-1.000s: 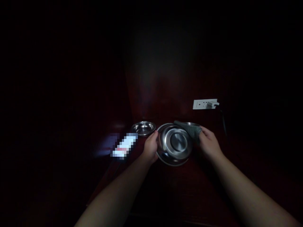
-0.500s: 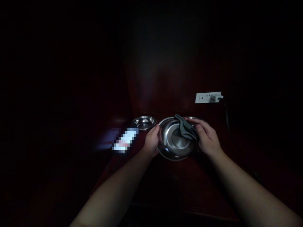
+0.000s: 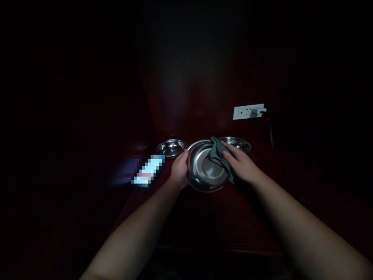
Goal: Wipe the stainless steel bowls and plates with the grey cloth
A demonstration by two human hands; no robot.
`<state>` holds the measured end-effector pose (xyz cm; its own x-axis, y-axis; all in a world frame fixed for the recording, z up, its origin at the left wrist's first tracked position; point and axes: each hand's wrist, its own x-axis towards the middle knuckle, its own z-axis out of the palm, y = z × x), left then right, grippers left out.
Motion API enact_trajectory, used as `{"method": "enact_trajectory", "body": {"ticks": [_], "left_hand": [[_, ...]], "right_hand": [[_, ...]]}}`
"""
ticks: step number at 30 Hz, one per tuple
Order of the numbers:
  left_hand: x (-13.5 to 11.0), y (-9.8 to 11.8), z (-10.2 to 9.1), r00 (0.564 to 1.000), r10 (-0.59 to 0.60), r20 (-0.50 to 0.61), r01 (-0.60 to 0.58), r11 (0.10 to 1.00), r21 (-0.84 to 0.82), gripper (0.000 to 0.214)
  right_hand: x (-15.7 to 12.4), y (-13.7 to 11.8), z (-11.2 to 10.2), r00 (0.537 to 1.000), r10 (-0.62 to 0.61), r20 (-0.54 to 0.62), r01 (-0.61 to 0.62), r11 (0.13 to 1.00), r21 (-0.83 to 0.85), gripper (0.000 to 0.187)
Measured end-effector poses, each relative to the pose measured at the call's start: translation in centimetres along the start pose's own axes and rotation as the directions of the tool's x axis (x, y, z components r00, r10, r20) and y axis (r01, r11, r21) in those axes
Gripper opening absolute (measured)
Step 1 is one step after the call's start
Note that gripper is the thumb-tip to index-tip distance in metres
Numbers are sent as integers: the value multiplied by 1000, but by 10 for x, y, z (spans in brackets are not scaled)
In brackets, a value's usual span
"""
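A shiny steel bowl (image 3: 201, 171) sits tilted toward me at the middle of a dark wooden table (image 3: 221, 217). My left hand (image 3: 179, 169) grips its left rim, fingers closed round the edge. My right hand (image 3: 240, 165) presses a grey cloth (image 3: 218, 155) into the bowl's right side, fingers laid over the cloth. Most of the scene is very dark.
A smaller steel bowl (image 3: 171, 147) stands to the left and another steel dish (image 3: 237, 143) behind my right hand. A lit phone (image 3: 147, 171) lies at the left. A white wall socket (image 3: 247, 111) with a plug and dark cable is at the back right.
The bowl turned from bottom-up to open side toward me. My right hand moved the cloth from the bowl's right edge into its inside. The view shifted slightly.
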<state>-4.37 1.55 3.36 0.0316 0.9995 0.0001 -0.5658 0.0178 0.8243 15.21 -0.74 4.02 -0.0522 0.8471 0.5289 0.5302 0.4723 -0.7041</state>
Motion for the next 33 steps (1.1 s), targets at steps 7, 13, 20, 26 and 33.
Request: {"method": "enact_trajectory", "body": {"ticks": [7, 13, 20, 26, 33], "left_hand": [[4, -1, -6, 990, -99, 99, 98, 995, 18, 31], [6, -2, -8, 987, -138, 77, 134, 989, 58, 31], [7, -2, -13, 964, -237, 117, 228, 970, 91, 32], [-2, 4, -6, 906, -316, 280, 318, 947, 41, 43], [-1, -3, -4, 925, -166, 341, 213, 972, -104, 43]], "right_hand": [[-2, 2, 1, 995, 34, 95, -34, 999, -4, 50], [-4, 1, 4, 993, -39, 109, 39, 999, 8, 54], [-2, -6, 1, 989, 102, 109, -116, 985, 130, 48], [-1, -5, 10, 954, 294, 47, -289, 874, 391, 43], [7, 1, 10, 894, 414, -170, -239, 763, 600, 41]]}}
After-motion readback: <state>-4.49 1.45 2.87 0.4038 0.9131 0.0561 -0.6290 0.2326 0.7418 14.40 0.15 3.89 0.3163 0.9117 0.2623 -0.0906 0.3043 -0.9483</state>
